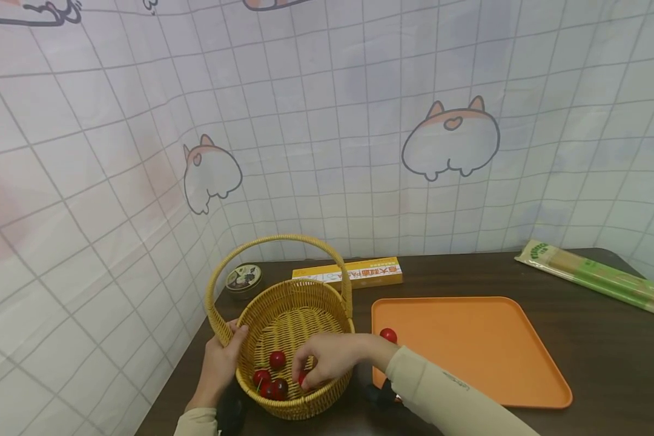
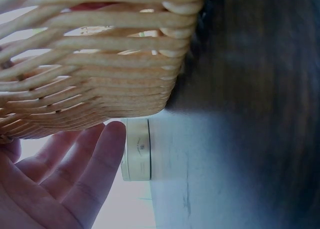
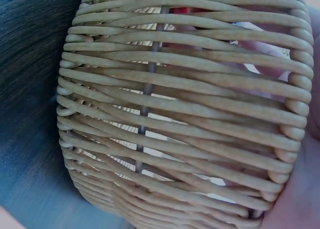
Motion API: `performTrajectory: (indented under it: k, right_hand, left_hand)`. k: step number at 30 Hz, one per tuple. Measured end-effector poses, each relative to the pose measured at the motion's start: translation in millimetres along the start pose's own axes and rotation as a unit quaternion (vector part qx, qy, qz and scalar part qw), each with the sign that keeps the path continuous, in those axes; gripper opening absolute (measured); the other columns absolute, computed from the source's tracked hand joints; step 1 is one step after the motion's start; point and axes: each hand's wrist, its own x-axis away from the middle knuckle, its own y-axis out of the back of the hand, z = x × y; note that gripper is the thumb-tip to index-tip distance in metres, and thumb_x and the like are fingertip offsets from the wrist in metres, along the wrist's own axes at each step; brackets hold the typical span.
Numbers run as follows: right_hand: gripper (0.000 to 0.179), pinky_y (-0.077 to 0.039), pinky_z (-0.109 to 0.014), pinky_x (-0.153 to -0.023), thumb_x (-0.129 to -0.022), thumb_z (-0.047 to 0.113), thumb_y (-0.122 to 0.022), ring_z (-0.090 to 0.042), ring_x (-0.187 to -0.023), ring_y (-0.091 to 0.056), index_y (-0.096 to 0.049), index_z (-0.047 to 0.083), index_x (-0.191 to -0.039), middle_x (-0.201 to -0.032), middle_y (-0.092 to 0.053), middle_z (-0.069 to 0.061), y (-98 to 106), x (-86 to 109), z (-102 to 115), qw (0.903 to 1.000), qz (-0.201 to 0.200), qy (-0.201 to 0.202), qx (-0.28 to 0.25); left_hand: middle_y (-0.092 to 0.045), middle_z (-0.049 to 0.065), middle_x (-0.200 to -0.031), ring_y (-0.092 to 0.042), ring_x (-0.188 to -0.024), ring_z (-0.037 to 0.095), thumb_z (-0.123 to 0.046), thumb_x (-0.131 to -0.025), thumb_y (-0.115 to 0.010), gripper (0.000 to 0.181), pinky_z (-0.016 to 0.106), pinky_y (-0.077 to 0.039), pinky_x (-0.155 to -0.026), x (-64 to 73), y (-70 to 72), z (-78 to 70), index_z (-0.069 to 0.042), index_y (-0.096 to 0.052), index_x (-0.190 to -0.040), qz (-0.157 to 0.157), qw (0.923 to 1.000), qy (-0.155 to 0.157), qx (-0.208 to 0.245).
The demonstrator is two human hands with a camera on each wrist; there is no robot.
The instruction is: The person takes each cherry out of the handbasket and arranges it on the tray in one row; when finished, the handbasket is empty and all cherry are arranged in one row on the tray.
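Observation:
A yellow wicker basket [image 1: 291, 309] with a tall arched handle stands on the dark table. My left hand [image 1: 220, 363] grips its left rim near the handle's base, thumb over the edge; in the left wrist view, the fingers [image 2: 95, 174] lie against the outer weave. Reaching over the right rim, my right hand [image 1: 327, 360] pinches a red cherry [image 1: 303, 378] low inside the basket. Several other cherries [image 1: 277, 360] lie on the basket floor to its left. In the right wrist view the woven wall [image 3: 185, 104] hides most of that hand.
An orange tray [image 1: 463, 345] lies right of the basket, with one cherry [image 1: 389, 335] at its left side, beside my right forearm. Behind the basket are a round tin [image 1: 244, 280] and a yellow box [image 1: 373, 272]. A green-and-clear long packet [image 1: 594, 275] lies at the back right.

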Motion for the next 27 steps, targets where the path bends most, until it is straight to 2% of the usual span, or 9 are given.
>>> performTrajectory:
  k: [6,12,19,27]
  right_hand:
    - [0.017,-0.050,-0.019,-0.070,-0.092,0.018,-0.067,0.000,-0.086,-0.059,-0.070,0.010,-0.107,-0.097,-0.066,0.011,-1.0,3.1,0.0,0.9994,-0.020,0.025,-0.012]
    - [0.017,-0.050,-0.019,-0.074,-0.093,0.017,-0.065,-0.001,-0.087,-0.060,-0.070,0.011,-0.108,-0.096,-0.066,0.014,-2.8,4.9,1.1,0.9988,-0.038,0.026,-0.015]
    - [0.014,-0.047,-0.018,-0.063,-0.092,0.015,-0.063,-0.002,-0.069,-0.056,-0.070,0.018,-0.104,-0.098,-0.063,0.015,-4.0,8.2,1.8,0.9962,-0.081,0.015,-0.028]
    - [0.013,-0.050,-0.020,-0.075,-0.096,0.017,-0.060,-0.001,-0.081,-0.058,-0.070,0.023,-0.103,-0.101,-0.060,0.012,-1.9,14.1,-3.0,0.9900,-0.133,0.041,-0.024]
  left_hand:
    - [-0.064,0.016,-0.122,-0.060,-0.102,0.023,-0.028,-0.100,-0.056,0.025,0.024,-0.048,-0.082,0.4,0.1,-0.3,-0.004,-0.056,-0.094,0.000,1.0000,0.002,0.005]
    - [-0.063,0.017,-0.126,-0.060,-0.107,0.025,-0.030,-0.100,-0.055,0.029,0.021,-0.048,-0.083,0.7,0.4,-0.1,-0.001,-0.057,-0.096,0.004,0.9999,0.007,0.015]
    - [-0.061,0.018,-0.128,-0.061,-0.107,0.028,-0.028,-0.101,-0.055,0.028,0.018,-0.048,-0.080,0.8,-0.3,1.5,0.001,-0.058,-0.099,0.005,0.9996,0.006,0.027]
    - [-0.061,0.018,-0.128,-0.061,-0.107,0.030,-0.029,-0.101,-0.054,0.030,0.020,-0.048,-0.080,0.6,-0.2,1.6,0.000,-0.060,-0.105,0.006,0.9998,0.006,0.017]
